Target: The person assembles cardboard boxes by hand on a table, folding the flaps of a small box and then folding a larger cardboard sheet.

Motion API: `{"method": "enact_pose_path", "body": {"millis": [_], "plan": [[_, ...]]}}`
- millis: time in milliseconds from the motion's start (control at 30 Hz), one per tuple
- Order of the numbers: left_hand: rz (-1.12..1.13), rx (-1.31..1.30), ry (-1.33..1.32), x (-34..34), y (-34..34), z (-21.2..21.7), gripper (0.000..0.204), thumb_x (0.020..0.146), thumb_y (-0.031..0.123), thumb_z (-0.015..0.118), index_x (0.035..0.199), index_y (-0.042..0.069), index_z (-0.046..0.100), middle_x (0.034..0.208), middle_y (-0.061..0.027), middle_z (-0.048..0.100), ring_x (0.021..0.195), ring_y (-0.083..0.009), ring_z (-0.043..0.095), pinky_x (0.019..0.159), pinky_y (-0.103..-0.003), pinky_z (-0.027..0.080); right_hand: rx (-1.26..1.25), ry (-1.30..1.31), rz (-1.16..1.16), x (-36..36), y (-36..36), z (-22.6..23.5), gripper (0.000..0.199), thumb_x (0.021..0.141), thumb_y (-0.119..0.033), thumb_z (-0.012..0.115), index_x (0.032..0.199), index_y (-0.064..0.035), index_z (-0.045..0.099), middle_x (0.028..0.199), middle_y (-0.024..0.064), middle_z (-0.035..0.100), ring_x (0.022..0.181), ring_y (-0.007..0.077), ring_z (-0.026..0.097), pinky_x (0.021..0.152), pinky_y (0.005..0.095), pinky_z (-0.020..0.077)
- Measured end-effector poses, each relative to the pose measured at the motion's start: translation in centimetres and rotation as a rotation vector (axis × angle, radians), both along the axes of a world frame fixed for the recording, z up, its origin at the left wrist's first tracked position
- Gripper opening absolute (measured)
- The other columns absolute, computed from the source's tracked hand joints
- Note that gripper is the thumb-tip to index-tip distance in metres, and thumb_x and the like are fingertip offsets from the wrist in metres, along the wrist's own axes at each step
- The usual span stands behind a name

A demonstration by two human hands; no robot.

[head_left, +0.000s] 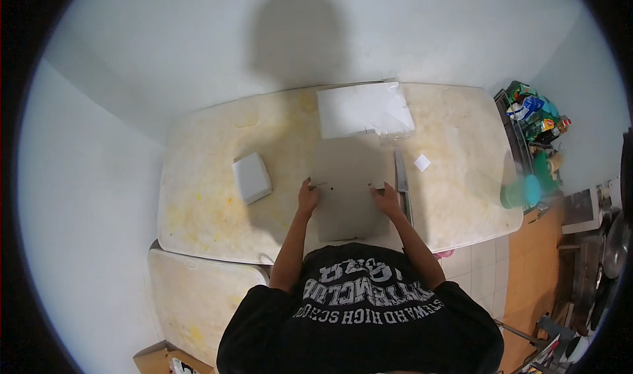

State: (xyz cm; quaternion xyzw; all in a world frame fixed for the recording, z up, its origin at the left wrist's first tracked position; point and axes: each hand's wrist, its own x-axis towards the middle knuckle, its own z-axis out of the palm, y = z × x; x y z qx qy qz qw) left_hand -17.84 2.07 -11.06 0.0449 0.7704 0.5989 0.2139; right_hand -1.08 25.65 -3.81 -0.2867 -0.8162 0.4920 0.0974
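Note:
A flat grey board (349, 209) with two small dark holes is in front of me, its near end close to my shirt. My left hand (308, 197) grips its left edge, and my right hand (387, 199) grips the right edge at about the same height. Part of each hand's fingers is hidden at the board's edges. Just right of the board lies a knife (401, 171) with a long grey blade, its handle end close to my right forearm. A small white square (422, 163) rests to the right of the knife.
At the board's far end lies a white flat box (362, 109) with clear wrapping. A smaller white box (252, 179) sits left on the stained table (204, 202). A green translucent container (521, 192) stands at the right edge, near a rack of packages (537, 117). Another table (191, 288) adjoins at lower left.

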Motion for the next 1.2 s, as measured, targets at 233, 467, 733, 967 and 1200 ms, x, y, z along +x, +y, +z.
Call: {"method": "enact_pose_path", "body": {"millis": [233, 467, 733, 967, 1200], "plan": [[0.065, -0.386, 0.129, 3.8, -7.0, 2.1, 0.058, 0.083, 0.014, 0.069, 0.136, 0.004, 0.048, 0.124, -0.0192, 0.059, 0.113, -0.0309, 0.059, 0.092, -0.041, 0.049, 0.163, 0.264, 0.229, -1.8, -3.2, -0.5, 0.028, 0.086, -0.017, 0.064, 0.109, 0.0001, 0.062, 0.096, 0.0193, 0.067, 0.088, 0.0383, 0.064, 0.084, 0.041, 0.0499], [0.216, -0.148, 0.417, 4.4, -3.4, 7.0, 0.072, 0.081, 0.016, 0.076, 0.141, 0.002, 0.039, 0.128, -0.0186, 0.056, 0.113, -0.0315, 0.057, 0.09, -0.04, 0.051, -0.221, 0.079, 0.194, -4.2, -0.1, 1.8, 0.028, 0.094, -0.016, 0.057, 0.115, 0.0024, 0.057, 0.096, 0.011, 0.064, 0.088, 0.0195, 0.06, 0.079, 0.036, 0.0486], [-0.061, 0.309, -0.194, 2.6, -2.0, 9.3, 0.058, 0.081, 0.01, 0.073, 0.13, -0.001, 0.045, 0.111, -0.0128, 0.063, 0.095, -0.0197, 0.063, 0.081, -0.033, 0.053, -0.525, 0.293, 0.205, -2.3, 2.9, 0.1, 0.046, 0.091, -0.015, 0.062, 0.133, -0.0027, 0.048, 0.12, 0.0084, 0.061, 0.103, 0.0175, 0.058, 0.092, 0.0335, 0.0453], [-0.006, -0.069, -0.067, 3.5, -4.4, 5.3, 0.038, 0.082, 0.01, 0.071, 0.116, -0.001, 0.057, 0.1, -0.0087, 0.066, 0.089, -0.0174, 0.063, 0.077, -0.031, 0.051, -0.576, -0.073, 0.082, -1.3, 1.2, -1.7, 0.056, 0.083, -0.006, 0.064, 0.136, -0.0042, 0.044, 0.114, 0.0087, 0.064, 0.101, 0.0151, 0.059, 0.09, 0.0294, 0.0467], [-0.172, 0.29, -0.193, 4.8, -3.4, 8.0, 0.041, 0.08, 0.007, 0.072, 0.118, -0.001, 0.058, 0.106, -0.0106, 0.067, 0.09, -0.0219, 0.065, 0.082, -0.034, 0.053, -0.514, 0.194, 0.213, -2.6, 2.4, -2.8, 0.054, 0.085, -0.008, 0.066, 0.135, -0.0025, 0.045, 0.114, 0.0131, 0.063, 0.098, 0.0194, 0.061, 0.083, 0.0318, 0.0505]]}}
